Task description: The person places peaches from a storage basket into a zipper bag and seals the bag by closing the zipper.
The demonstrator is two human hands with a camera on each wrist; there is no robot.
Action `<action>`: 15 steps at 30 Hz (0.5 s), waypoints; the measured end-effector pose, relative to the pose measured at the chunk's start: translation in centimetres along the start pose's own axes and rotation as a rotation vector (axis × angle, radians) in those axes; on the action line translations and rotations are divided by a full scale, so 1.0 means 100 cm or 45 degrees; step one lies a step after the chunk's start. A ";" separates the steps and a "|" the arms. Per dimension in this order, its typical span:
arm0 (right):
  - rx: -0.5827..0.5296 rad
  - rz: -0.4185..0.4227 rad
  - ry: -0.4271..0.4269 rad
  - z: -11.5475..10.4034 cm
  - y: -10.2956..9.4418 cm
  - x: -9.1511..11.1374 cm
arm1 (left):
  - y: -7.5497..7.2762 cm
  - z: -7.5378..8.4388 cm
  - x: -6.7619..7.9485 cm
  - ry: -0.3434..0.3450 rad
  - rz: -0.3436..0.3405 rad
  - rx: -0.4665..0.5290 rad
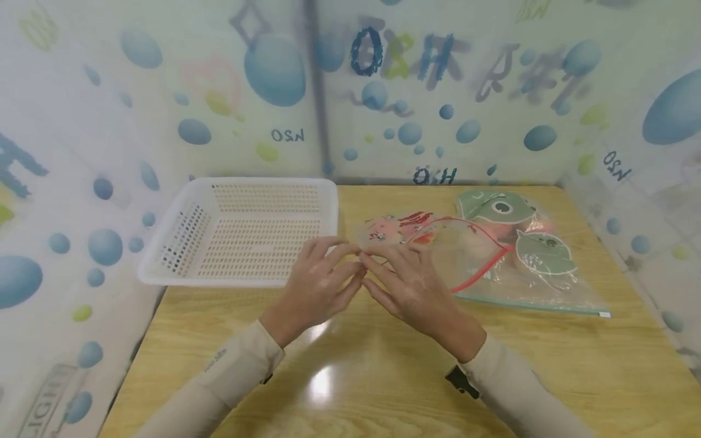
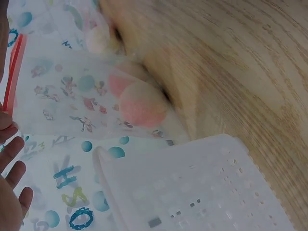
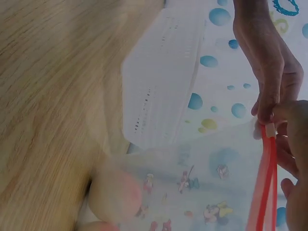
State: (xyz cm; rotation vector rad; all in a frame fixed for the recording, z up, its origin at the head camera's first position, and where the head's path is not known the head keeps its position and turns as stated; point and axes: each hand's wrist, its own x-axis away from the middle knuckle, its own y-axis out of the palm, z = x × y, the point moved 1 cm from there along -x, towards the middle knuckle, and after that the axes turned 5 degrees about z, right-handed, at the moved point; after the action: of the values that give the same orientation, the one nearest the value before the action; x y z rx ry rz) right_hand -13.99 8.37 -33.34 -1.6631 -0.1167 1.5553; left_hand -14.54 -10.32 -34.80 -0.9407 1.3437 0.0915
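Observation:
My left hand (image 1: 325, 283) and right hand (image 1: 411, 286) meet fingertip to fingertip at one end of a clear zip bag's red zip (image 1: 482, 272). At that end, in the right wrist view, the fingers of both hands pinch around a small whitish slider (image 3: 270, 130). The zip bag (image 2: 60, 103) carries small cartoon prints. Its mouth bows apart into a red loop toward the right in the head view. Pink-and-cream round fruits like peaches (image 2: 143, 104) lie low inside it on the table. My hands cover part of the bag in the head view.
A white perforated plastic basket (image 1: 241, 282) stands at the back left. To the right lies a second clear bag (image 1: 580, 298) with a green zip, green cartoon faces and round pinkish fruits inside. The wooden table (image 1: 372, 377) meets patterned walls at the back and sides.

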 end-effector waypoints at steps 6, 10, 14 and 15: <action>0.008 -0.040 0.045 0.002 0.009 0.002 | 0.000 0.000 0.002 -0.037 -0.018 0.002; -0.013 -0.029 0.084 0.004 0.010 0.002 | -0.001 0.000 0.002 -0.049 -0.034 0.016; -0.019 0.011 0.093 0.005 0.011 0.002 | -0.003 0.000 0.002 -0.044 -0.049 0.011; -0.014 0.030 0.086 0.004 0.011 0.001 | -0.003 0.000 0.002 -0.038 -0.047 0.009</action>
State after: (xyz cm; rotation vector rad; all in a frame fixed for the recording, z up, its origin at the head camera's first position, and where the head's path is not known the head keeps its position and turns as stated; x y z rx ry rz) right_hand -14.85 7.94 -34.08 -1.7294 -0.0706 1.5165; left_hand -14.35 -10.64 -34.84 -0.9547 1.2982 0.0721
